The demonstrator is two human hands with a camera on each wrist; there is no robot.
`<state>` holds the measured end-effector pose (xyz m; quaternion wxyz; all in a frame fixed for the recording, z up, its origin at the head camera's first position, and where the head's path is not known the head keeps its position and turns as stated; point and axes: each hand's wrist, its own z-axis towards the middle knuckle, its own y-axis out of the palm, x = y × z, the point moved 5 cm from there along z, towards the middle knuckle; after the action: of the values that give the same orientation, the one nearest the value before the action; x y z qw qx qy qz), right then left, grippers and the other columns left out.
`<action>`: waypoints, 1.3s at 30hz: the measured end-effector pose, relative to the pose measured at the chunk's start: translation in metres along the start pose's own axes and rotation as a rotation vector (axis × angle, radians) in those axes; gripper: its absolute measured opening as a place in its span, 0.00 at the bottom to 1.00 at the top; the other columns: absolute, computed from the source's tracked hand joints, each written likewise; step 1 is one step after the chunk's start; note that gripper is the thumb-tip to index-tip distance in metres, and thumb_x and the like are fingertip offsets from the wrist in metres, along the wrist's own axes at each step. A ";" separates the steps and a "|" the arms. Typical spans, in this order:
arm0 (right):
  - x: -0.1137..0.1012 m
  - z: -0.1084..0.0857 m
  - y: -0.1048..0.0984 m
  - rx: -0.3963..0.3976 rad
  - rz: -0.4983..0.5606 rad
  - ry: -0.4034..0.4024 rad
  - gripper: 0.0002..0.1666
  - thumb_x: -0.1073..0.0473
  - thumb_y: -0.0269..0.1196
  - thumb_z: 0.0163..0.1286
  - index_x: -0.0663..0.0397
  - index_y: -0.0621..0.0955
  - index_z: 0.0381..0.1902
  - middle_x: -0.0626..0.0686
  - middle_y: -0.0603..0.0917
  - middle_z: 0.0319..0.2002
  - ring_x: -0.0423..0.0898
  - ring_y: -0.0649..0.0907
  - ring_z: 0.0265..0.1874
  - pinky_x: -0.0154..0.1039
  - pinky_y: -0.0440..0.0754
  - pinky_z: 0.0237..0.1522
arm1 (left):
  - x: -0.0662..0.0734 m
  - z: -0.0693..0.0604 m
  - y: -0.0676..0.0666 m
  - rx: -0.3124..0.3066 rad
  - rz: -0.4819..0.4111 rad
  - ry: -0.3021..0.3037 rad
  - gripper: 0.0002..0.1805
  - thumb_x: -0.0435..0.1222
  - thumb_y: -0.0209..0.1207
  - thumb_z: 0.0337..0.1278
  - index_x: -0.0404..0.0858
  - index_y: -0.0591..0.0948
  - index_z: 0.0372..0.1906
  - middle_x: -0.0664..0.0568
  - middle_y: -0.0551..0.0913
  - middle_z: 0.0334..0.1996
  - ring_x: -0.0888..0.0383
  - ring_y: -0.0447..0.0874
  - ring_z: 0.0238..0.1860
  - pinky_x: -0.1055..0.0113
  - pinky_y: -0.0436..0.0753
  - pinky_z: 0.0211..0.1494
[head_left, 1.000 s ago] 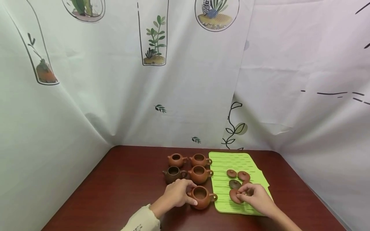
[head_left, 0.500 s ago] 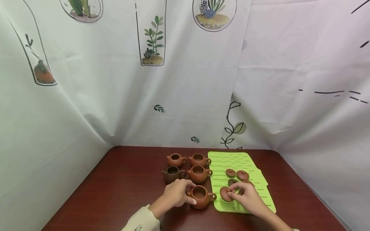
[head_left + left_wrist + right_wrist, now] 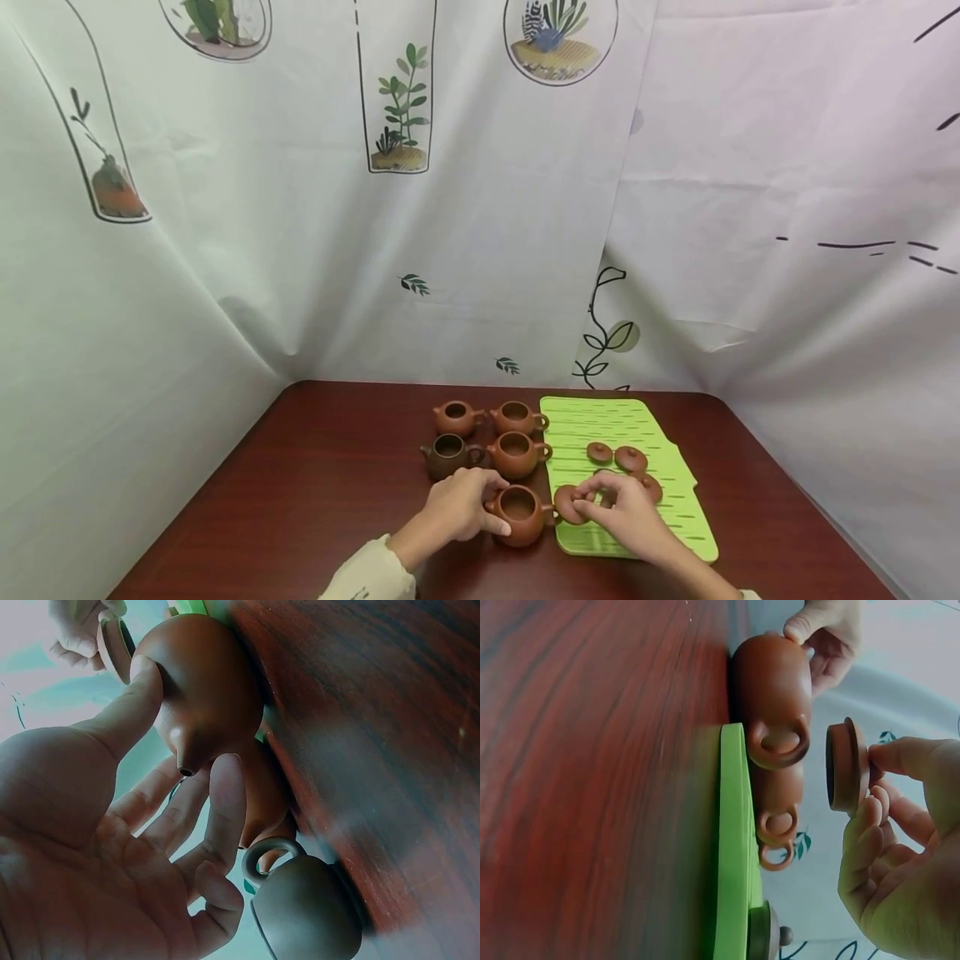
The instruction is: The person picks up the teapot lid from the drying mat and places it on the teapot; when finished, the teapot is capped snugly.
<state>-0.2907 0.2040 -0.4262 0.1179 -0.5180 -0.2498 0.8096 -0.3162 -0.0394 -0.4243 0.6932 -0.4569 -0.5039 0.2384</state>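
Note:
My left hand [image 3: 465, 502] holds a reddish-brown clay teapot [image 3: 522, 533] by its spout side, thumb at the rim. In the left wrist view the thumb touches the upper body of this teapot [image 3: 210, 675], and the fingers reach round near the spout. The teapot stands lidless on the table, handle to the right. My right hand [image 3: 626, 515] pinches a brown teapot lid [image 3: 570, 505] by its knob, just right of the teapot. The right wrist view shows that lid [image 3: 847, 765] tilted in the air above the handle's level, apart from the teapot.
Behind stand a dark teapot [image 3: 447, 458] and several brown teapots [image 3: 515, 462], all lidless. Several other lids [image 3: 632, 459] lie on a lime-green mat [image 3: 600, 543]; a dark lid [image 3: 760, 930] is mostly hidden by my right hand in the head view. Printed cloth [image 3: 480, 250] hangs behind the table.
My right hand has carried the lid left across the mat, from among the other lids to beside the teapot's handle. My left hand stays on the teapot.

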 end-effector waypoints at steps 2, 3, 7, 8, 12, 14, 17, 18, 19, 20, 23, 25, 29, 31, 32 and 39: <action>-0.002 0.000 0.002 0.009 0.003 0.009 0.05 0.59 0.70 0.65 0.52 0.85 0.36 0.46 0.82 0.31 0.36 0.75 0.18 0.34 0.77 0.23 | 0.000 0.000 0.000 -0.006 -0.002 -0.004 0.29 0.54 0.78 0.31 0.55 0.85 0.47 0.64 0.86 0.40 0.59 0.85 0.43 0.55 0.81 0.39; -0.003 0.001 0.003 0.010 0.008 0.014 0.05 0.59 0.70 0.64 0.53 0.85 0.36 0.46 0.82 0.31 0.36 0.74 0.18 0.34 0.76 0.23 | 0.000 0.000 0.000 -0.009 -0.003 -0.006 0.29 0.54 0.78 0.31 0.55 0.85 0.47 0.64 0.86 0.41 0.59 0.85 0.43 0.55 0.81 0.40; -0.006 0.003 0.009 0.007 0.029 0.012 0.05 0.59 0.70 0.64 0.53 0.85 0.36 0.47 0.82 0.31 0.35 0.74 0.17 0.33 0.75 0.21 | 0.001 0.001 0.000 -0.014 -0.004 -0.014 0.30 0.54 0.78 0.31 0.54 0.85 0.48 0.63 0.87 0.41 0.58 0.85 0.43 0.55 0.81 0.40; -0.007 0.004 0.011 0.004 0.038 0.005 0.05 0.60 0.70 0.64 0.53 0.85 0.36 0.47 0.83 0.31 0.35 0.74 0.17 0.33 0.75 0.21 | 0.001 0.001 0.000 -0.015 -0.007 -0.016 0.30 0.54 0.77 0.31 0.55 0.85 0.48 0.63 0.87 0.41 0.58 0.85 0.43 0.55 0.81 0.40; -0.011 0.007 0.017 -0.011 0.064 -0.026 0.05 0.60 0.69 0.65 0.54 0.85 0.37 0.48 0.83 0.32 0.35 0.75 0.17 0.34 0.76 0.22 | 0.000 0.001 0.002 -0.016 -0.014 -0.015 0.29 0.54 0.78 0.31 0.55 0.85 0.48 0.64 0.87 0.40 0.59 0.85 0.43 0.55 0.81 0.40; -0.012 0.009 0.020 -0.013 0.066 -0.033 0.04 0.60 0.69 0.66 0.54 0.85 0.38 0.48 0.84 0.32 0.36 0.75 0.17 0.34 0.76 0.22 | 0.000 0.001 0.003 -0.017 -0.014 -0.016 0.29 0.54 0.78 0.32 0.55 0.85 0.48 0.64 0.86 0.40 0.59 0.85 0.43 0.55 0.81 0.39; -0.013 0.012 0.025 -0.004 0.058 -0.018 0.05 0.59 0.70 0.65 0.52 0.85 0.37 0.48 0.84 0.32 0.36 0.76 0.17 0.34 0.77 0.22 | 0.000 0.001 0.004 -0.019 -0.007 -0.022 0.30 0.54 0.78 0.32 0.54 0.85 0.49 0.64 0.87 0.40 0.59 0.85 0.42 0.56 0.81 0.39; -0.014 0.012 0.026 -0.002 0.061 -0.014 0.05 0.59 0.70 0.65 0.52 0.85 0.37 0.47 0.84 0.32 0.36 0.76 0.18 0.34 0.77 0.22 | 0.000 0.001 0.004 -0.018 -0.003 -0.024 0.31 0.55 0.78 0.31 0.54 0.85 0.49 0.64 0.87 0.40 0.59 0.85 0.42 0.56 0.81 0.38; -0.014 0.013 0.028 -0.001 0.066 -0.010 0.05 0.59 0.70 0.65 0.52 0.85 0.37 0.48 0.85 0.33 0.36 0.77 0.18 0.34 0.77 0.23 | 0.000 0.001 0.004 -0.018 -0.001 -0.026 0.31 0.55 0.78 0.31 0.54 0.85 0.49 0.64 0.87 0.41 0.59 0.85 0.43 0.56 0.81 0.38; -0.015 0.014 0.030 -0.003 0.074 -0.003 0.05 0.59 0.70 0.65 0.52 0.85 0.38 0.48 0.84 0.34 0.37 0.77 0.19 0.34 0.77 0.23 | 0.000 0.002 0.003 -0.019 0.002 -0.029 0.31 0.55 0.78 0.31 0.54 0.85 0.49 0.63 0.87 0.41 0.59 0.85 0.42 0.55 0.81 0.38; -0.015 0.016 0.034 -0.021 0.098 0.018 0.05 0.59 0.69 0.66 0.53 0.85 0.38 0.50 0.84 0.37 0.37 0.77 0.20 0.34 0.78 0.24 | 0.001 0.002 0.003 -0.020 0.014 -0.032 0.30 0.55 0.78 0.32 0.54 0.85 0.49 0.63 0.86 0.41 0.58 0.85 0.42 0.55 0.81 0.37; -0.016 0.018 0.037 -0.026 0.113 0.026 0.06 0.59 0.69 0.66 0.54 0.85 0.39 0.52 0.84 0.38 0.38 0.77 0.20 0.34 0.78 0.23 | 0.002 0.003 0.003 -0.023 0.024 -0.035 0.30 0.55 0.77 0.32 0.54 0.85 0.49 0.63 0.86 0.40 0.58 0.85 0.42 0.55 0.81 0.37; -0.018 0.022 0.042 -0.035 0.142 0.019 0.07 0.59 0.68 0.67 0.55 0.84 0.40 0.53 0.84 0.38 0.37 0.77 0.19 0.34 0.77 0.21 | 0.001 0.004 0.003 -0.030 0.038 -0.043 0.30 0.55 0.77 0.32 0.55 0.85 0.49 0.63 0.86 0.41 0.57 0.85 0.42 0.55 0.81 0.37; -0.019 0.023 0.045 -0.047 0.160 0.006 0.07 0.60 0.68 0.67 0.56 0.84 0.40 0.53 0.84 0.38 0.37 0.77 0.19 0.34 0.77 0.21 | 0.001 0.004 0.003 -0.035 0.036 -0.049 0.30 0.55 0.77 0.32 0.54 0.85 0.49 0.62 0.86 0.41 0.56 0.85 0.42 0.55 0.81 0.36; -0.020 0.024 0.047 -0.054 0.168 0.003 0.07 0.60 0.68 0.68 0.56 0.84 0.40 0.54 0.84 0.38 0.37 0.77 0.18 0.34 0.77 0.21 | 0.001 0.003 0.003 -0.037 0.036 -0.051 0.30 0.55 0.78 0.32 0.54 0.85 0.49 0.62 0.86 0.42 0.56 0.85 0.42 0.55 0.81 0.36; -0.023 0.027 0.053 -0.077 0.182 -0.004 0.07 0.59 0.68 0.68 0.56 0.84 0.41 0.52 0.83 0.36 0.37 0.77 0.20 0.34 0.76 0.22 | -0.001 0.003 0.004 -0.037 0.029 -0.055 0.31 0.55 0.78 0.32 0.53 0.84 0.50 0.61 0.86 0.42 0.55 0.85 0.42 0.54 0.81 0.35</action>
<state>-0.3012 0.1412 -0.4275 0.0232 -0.5411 -0.2327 0.8078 -0.3190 -0.0374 -0.4280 0.6671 -0.4701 -0.5203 0.2516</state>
